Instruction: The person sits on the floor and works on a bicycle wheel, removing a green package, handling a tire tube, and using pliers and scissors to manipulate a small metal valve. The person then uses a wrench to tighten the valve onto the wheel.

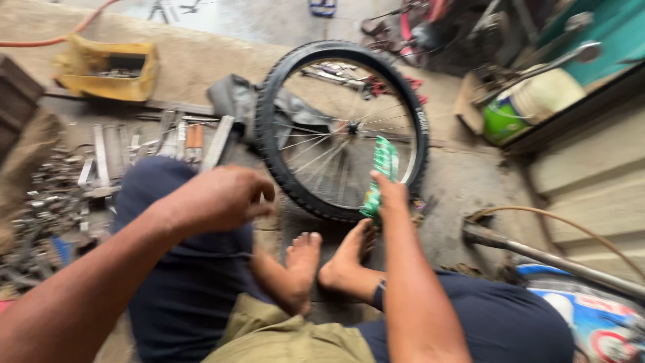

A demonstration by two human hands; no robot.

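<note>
A small green packet is being held upright in the right hand, pinched near its lower end, just in front of the bicycle wheel that is lying on the concrete floor. The fingers of that hand are being kept closed around the packet; exactly how they are wrapped cannot be told through the blur. The packet is judged to be light, thin and soft, probably slick foil or plastic, so it is best being taken by an edge or corner between thumb and fingertip, with little force.

The left hand is being held loosely curled above the left knee, fingers bent inward; whether anything small is being gripped inside cannot be told.

The wheel is judged stiff at the rim and fairly light, with a knobbly black tyre offering good grip and thin spokes that could be bent; it would be best taken at the tyre or rim. A dark, limp inner tube is lying against its far left side.

The floor is rough, dusty and stained, and is being used as the work surface, with the person seated barefoot on it. Metal hand tools are lying scattered at the left, near a yellow plastic container. A metal pipe is lying at the right, and a green and white bucket is standing by the wall. The space is crowded and cluttered.
</note>
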